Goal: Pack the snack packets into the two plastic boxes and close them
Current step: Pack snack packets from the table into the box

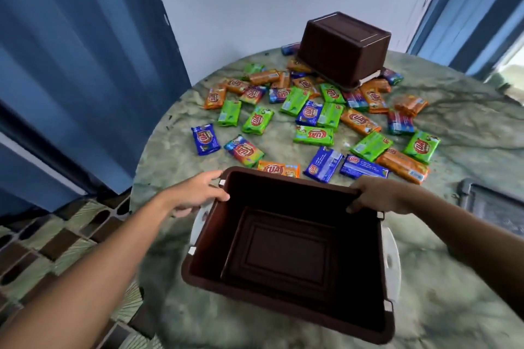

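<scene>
Nearest the viewer, an open brown plastic box (286, 249) sits between both hands, its dark inside bare. The left hand (198, 193) grips the box's far left corner, thumb over the rim and fingers curled down the outer wall beside a white latch (202, 217). The right hand (377, 195) clasps the far right part of the rim, fingers hooked over the edge; another white latch (392, 261) hangs on that side. Whether the box rests on the counter (453, 306) or is lifted slightly off it cannot be told.

Beyond the box's far rim, snack packets (312, 119) lie scattered across the green marbled counter, in green, orange, blue and multicoloured wrappers. The closest one, an orange packet (279, 169), lies just past the far rim, between the two hands, partly hidden by the box. Two blue packets (323, 164) lie near the right hand.

At the far side of the counter a second brown box (343, 48) stands upside down, tilted, resting on some of the packets. A dark lid (493, 207) lies at the counter's right edge, only partly in view.
</scene>
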The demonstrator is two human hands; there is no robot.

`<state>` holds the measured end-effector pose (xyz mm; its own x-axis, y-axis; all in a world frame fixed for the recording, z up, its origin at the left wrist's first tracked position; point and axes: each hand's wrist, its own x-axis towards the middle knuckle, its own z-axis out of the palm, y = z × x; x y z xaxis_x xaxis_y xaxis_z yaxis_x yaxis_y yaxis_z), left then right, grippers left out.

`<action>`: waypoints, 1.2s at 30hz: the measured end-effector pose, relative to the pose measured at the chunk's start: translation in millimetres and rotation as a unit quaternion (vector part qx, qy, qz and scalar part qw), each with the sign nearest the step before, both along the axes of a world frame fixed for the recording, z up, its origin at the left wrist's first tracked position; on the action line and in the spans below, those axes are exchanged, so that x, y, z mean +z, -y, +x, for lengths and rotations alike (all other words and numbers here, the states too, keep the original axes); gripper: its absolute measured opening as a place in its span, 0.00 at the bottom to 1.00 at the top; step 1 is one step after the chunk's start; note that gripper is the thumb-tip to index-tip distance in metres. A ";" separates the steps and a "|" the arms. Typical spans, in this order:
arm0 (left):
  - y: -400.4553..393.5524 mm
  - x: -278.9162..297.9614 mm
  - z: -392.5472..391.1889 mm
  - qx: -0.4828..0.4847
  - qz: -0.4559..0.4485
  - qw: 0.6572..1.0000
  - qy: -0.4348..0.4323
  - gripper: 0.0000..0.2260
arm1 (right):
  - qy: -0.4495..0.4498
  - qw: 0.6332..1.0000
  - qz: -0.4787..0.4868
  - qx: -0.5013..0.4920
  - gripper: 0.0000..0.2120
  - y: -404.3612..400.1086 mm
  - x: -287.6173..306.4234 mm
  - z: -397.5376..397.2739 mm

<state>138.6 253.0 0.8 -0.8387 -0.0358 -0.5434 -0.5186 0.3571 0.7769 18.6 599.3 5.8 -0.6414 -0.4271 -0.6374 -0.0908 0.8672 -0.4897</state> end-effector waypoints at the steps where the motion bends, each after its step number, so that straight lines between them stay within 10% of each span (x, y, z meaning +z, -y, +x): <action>1: 9.7 4.9 4.2 0.006 -0.004 1.000 -0.006 0.17 | 0.006 1.000 -0.008 -0.007 0.05 11.6 0.6 0.0; 20: 40.6 7.2 19.7 0.074 0.096 0.991 0.058 0.18 | -0.020 0.996 0.048 0.066 0.06 68.0 -10.0 -2.1; 27: 65.9 31.5 -3.5 -0.068 -0.178 0.981 -0.022 0.26 | 0.049 0.995 0.004 0.084 0.20 73.8 41.9 -19.8; 32: 62.3 32.1 -100.1 -0.199 -0.400 0.881 -0.158 0.25 | -0.149 0.984 -0.038 0.092 0.23 130.2 50.7 -63.8; 36: 38.4 -13.8 -153.4 -0.370 -0.456 0.789 -0.178 0.26 | -0.139 0.967 0.112 0.184 0.33 169.1 -14.3 -64.6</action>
<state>-14.8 214.6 -13.0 -0.9069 0.2954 -0.3006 0.2876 0.9551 0.0708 -46.0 430.2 -8.4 -0.6317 -0.5306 -0.5651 -0.5143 0.8323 -0.2066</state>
